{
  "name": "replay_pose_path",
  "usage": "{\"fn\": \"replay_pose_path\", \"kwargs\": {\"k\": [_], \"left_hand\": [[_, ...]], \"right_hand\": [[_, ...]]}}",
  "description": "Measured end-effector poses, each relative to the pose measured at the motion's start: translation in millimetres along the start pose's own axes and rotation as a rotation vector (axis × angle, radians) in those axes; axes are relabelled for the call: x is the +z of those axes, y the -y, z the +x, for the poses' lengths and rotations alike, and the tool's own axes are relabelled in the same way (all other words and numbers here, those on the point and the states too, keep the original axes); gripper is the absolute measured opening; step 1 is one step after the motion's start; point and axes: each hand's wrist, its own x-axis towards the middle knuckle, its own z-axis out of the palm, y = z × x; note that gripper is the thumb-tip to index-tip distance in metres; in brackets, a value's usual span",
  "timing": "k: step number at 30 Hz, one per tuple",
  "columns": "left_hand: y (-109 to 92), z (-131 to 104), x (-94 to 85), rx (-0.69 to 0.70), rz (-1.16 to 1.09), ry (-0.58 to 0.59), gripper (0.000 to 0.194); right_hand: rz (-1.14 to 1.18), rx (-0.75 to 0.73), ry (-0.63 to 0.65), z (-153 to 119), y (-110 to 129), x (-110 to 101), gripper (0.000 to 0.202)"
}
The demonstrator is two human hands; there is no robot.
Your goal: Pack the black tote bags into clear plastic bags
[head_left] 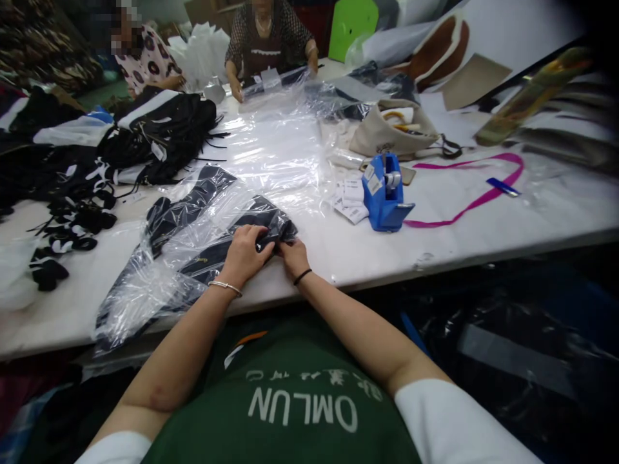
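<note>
A dark fabric item in a clear plastic bag (206,259) lies slantwise near the table's front edge. My left hand (245,252) rests over its right end, with the fingers curled onto the plastic and the thumb towards my right hand. My right hand (293,256) is closed on the bag's bunched right corner, and its fingertips are partly hidden. Just behind lies another dark bagged piece (206,187), partly overlapped by loose plastic. A stack of clear plastic bags (278,148) is spread flat beyond my hands.
A blue tape dispenser (384,196) stands to the right beside white labels (352,198), a magenta ribbon (476,200) and a beige fabric pouch (391,132). Black strapped items (159,132) are piled at left. Across the table, a person (264,45) handles a bag; another person (145,61) is further left.
</note>
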Motion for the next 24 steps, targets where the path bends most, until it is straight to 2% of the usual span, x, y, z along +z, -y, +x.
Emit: {"fn": "replay_pose_path", "kwargs": {"k": [2,7,10,13,17,19,21,24], "left_hand": [[-2,3,4.9,-0.022,0.112,-0.026,0.02],[-4,2,19.0,0.01,0.276,-0.07,0.022],[-4,-1,26.9,0.046,0.278,-0.008,0.021],[-7,-4,30.5,0.075,0.274,0.045,0.026],[-14,-13,29.2,0.144,0.218,0.012,0.034],[-16,-18,29.8,0.16,0.198,-0.013,0.032],[-15,-20,31.8,0.169,0.221,-0.019,0.028],[-13,-21,34.7,0.208,0.253,0.009,0.029]], "right_hand": [[-0.088,-0.049,0.001,-4,1,-6,0.031],[-0.122,-0.112,0.05,-16,9,-15,0.038],[-0.088,-0.088,0.09,-20,10,-15,0.042],[-0.154,-0.071,0.05,-17,8,-13,0.036],[-0.154,-0.032,-0.01,-10,9,-9,0.026],[-0.132,-0.02,-0.022,-11,13,-10,0.022],[-0.092,-0.018,0.018,-16,16,-13,0.021],[-0.026,-0.029,0.151,-23,20,-21,0.025]]}}
